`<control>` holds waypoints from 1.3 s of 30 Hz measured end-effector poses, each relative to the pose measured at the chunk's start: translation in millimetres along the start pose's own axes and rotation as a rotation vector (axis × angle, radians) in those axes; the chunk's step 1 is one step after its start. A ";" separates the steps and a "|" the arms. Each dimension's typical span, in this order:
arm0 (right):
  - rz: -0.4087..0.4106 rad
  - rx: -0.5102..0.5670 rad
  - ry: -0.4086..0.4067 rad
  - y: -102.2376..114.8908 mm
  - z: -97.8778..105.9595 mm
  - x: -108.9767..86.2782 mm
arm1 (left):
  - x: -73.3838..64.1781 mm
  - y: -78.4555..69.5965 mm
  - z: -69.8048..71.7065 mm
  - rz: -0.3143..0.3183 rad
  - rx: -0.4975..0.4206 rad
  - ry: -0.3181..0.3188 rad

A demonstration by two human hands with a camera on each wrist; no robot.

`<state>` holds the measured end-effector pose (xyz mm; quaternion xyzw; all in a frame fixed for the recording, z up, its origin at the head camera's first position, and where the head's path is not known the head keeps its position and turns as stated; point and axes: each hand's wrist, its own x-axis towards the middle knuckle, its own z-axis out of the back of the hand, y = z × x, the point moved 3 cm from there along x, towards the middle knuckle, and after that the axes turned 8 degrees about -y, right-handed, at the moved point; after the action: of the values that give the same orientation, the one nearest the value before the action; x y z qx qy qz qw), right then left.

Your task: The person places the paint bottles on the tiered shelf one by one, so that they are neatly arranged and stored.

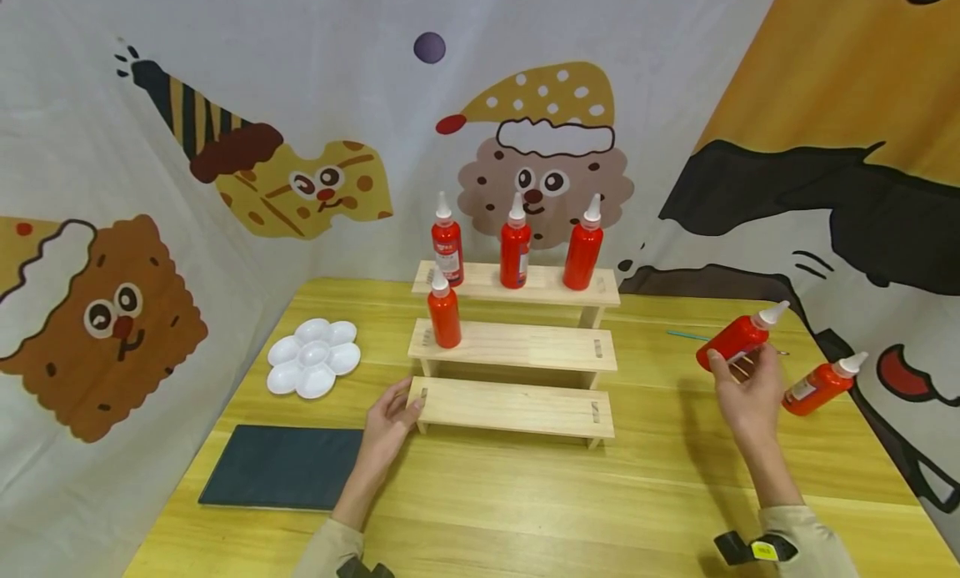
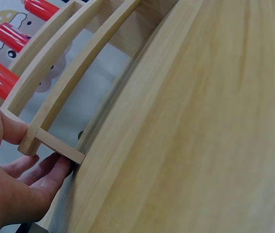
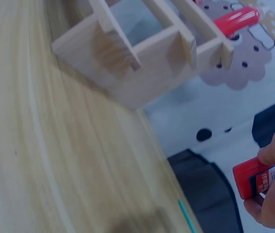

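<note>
My right hand [image 1: 752,403] grips a red squeeze bottle [image 1: 731,344] with a white pointed cap, tilted and raised over the table's right side. In the right wrist view the bottle's base [image 3: 246,178] and part of its label stick out from the fingers. My left hand [image 1: 386,428] holds the left end of the lowest step of a three-tier wooden rack [image 1: 513,407]. The left wrist view has the thumb against the step's corner and the fingers around its leg [image 2: 62,146]. Three red bottles [image 1: 515,257] stand on the top tier; another bottle [image 1: 445,318] is at the middle tier's left end.
Another red bottle [image 1: 817,388] stands at the far right, beside my right hand. Behind the held bottle lies a thin teal-handled brush [image 1: 686,335]. A white flower-shaped palette [image 1: 313,357] and a dark flat board [image 1: 285,468] lie on the left. A printed cloth [image 1: 360,61] hangs behind the table.
</note>
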<state>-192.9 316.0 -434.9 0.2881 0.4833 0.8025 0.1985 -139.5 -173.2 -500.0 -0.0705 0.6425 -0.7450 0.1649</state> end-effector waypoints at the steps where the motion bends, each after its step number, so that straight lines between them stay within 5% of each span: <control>1: 0.018 0.007 -0.001 3.4 -0.7 -1.5 | -0.3 -0.1 0.1 0.007 -0.006 0.002; 30: 0.243 0.164 0.169 74.3 -27.1 -49.2 | -1.3 -1.3 0.5 -0.018 -0.011 0.004; 39: 0.310 0.149 0.293 86.6 -44.8 -67.3 | -2.2 -2.0 0.7 -0.020 0.001 0.008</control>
<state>-174.8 206.9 -392.4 0.2530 0.5149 0.8188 -0.0212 -137.5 -173.0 -497.7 -0.0740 0.6419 -0.7473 0.1551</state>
